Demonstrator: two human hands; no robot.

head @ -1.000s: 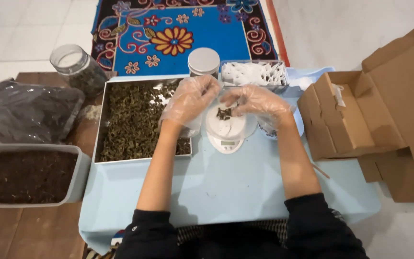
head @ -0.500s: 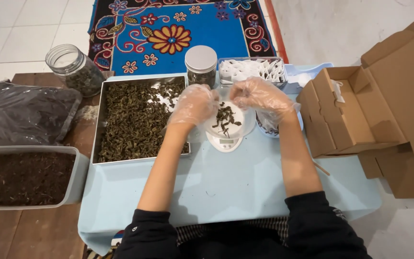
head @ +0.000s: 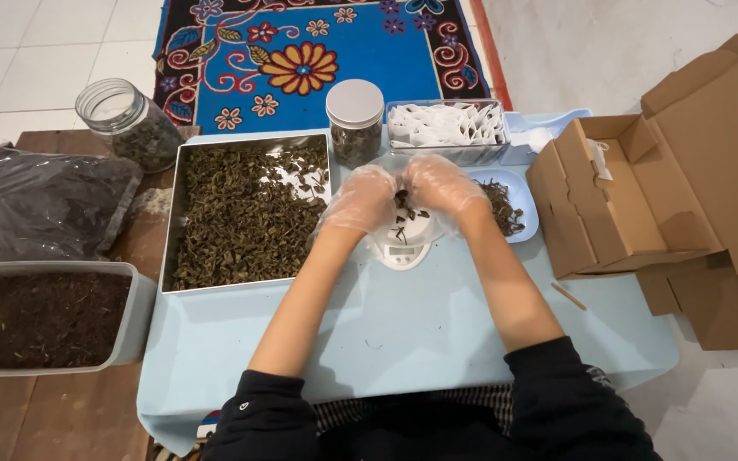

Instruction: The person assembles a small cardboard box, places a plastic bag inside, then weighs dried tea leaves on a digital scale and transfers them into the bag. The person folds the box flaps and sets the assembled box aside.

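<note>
Both my hands wear clear plastic gloves. My left hand [head: 359, 201] and my right hand [head: 440, 183] meet fingertip to fingertip over a small white scale [head: 401, 250]. A small heap of dark dried leaves [head: 402, 213] lies on the scale, and the curled fingers of both hands pinch at it. Just left of my left hand stands a metal tray [head: 170, 224] filled with greenish dried leaves. To the right of my right hand, a small pale blue plate [head: 524, 195] holds more leaves.
Behind the scale stand a lidded glass jar [head: 354, 119] and a clear box of white sachets [head: 446, 128]. At the left are an open jar [head: 128, 124], a black bag [head: 36, 205] and a tub of dark crumbs [head: 40, 318]. Open cardboard boxes [head: 621, 196] fill the right, with a thin wooden stick [head: 567, 295] nearby.
Half a second ago my hands were apart, with the leaf heap showing on the scale. They have now closed together over the heap.
</note>
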